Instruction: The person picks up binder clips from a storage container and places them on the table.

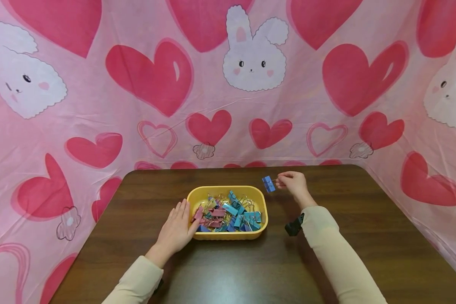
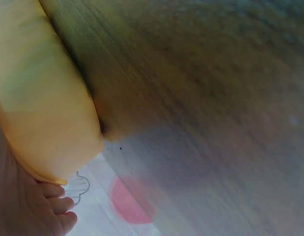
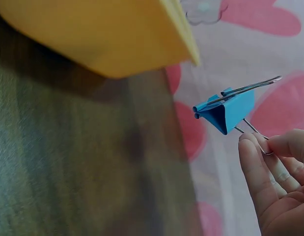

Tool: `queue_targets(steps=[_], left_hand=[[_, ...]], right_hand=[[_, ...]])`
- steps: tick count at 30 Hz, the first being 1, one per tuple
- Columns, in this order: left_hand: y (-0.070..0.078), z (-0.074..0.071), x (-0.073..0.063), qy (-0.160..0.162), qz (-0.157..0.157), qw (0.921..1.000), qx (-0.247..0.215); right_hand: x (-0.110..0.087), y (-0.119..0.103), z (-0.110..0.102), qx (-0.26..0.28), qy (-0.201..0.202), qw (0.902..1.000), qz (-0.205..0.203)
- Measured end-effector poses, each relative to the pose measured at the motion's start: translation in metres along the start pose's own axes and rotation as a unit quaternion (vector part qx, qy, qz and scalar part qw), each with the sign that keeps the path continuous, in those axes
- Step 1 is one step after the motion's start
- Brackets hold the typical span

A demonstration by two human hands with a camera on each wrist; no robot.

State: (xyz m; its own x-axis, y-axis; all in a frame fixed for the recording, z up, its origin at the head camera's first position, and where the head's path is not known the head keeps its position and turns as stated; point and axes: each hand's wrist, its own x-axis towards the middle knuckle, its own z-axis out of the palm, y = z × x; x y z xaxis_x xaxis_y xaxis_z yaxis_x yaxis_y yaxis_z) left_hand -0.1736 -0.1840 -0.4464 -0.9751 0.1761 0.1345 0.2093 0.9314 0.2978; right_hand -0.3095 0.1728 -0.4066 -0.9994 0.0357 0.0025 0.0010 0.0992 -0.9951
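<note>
A yellow plastic basket (image 1: 228, 237) stands on the table, holding a heap of binder clips (image 1: 217, 212) in pink, teal, blue and yellow. My left hand (image 1: 176, 226) rests along the basket's left rim, fingers extended and thumb at the near left corner. In the left wrist view its fingertips (image 2: 67, 221) lie beside the basket wall (image 2: 48, 98). My right hand (image 1: 293, 185) is to the right of the basket, pinching a blue binder clip (image 1: 268, 184) by one wire handle. The right wrist view shows that clip (image 3: 233, 112) in the air, its other handle folded back over the body.
The brown wooden table (image 1: 228, 270) extends around the basket. A pink cloth backdrop (image 1: 251, 105) with hearts and rabbits hangs behind the table and along its sides. Black wrist gear (image 1: 294, 226) shows under the right sleeve.
</note>
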Motion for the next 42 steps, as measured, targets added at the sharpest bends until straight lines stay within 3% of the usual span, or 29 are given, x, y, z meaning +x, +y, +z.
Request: queue_targets(steps=[10,19,29,42], left_hand=[[0.001,-0.001,0.000,-0.003,-0.003,1.0000,0.000],[0.000,0.000,0.000,0.003,-0.006,1.0000,0.000],[0.001,0.000,0.000,0.001,-0.010,1.0000,-0.001],[0.000,0.001,0.000,0.009,-0.004,0.9999,0.001]], right_hand=[[0.007,0.024,-0.009,0.041,0.019,0.9973,0.058],[0.010,0.037,-0.013,0.031,0.026,0.9941,0.101],[0.009,0.048,-0.014,0.063,0.024,0.9912,0.114],[0.012,0.050,-0.018,0.031,0.028,0.9910,0.128]])
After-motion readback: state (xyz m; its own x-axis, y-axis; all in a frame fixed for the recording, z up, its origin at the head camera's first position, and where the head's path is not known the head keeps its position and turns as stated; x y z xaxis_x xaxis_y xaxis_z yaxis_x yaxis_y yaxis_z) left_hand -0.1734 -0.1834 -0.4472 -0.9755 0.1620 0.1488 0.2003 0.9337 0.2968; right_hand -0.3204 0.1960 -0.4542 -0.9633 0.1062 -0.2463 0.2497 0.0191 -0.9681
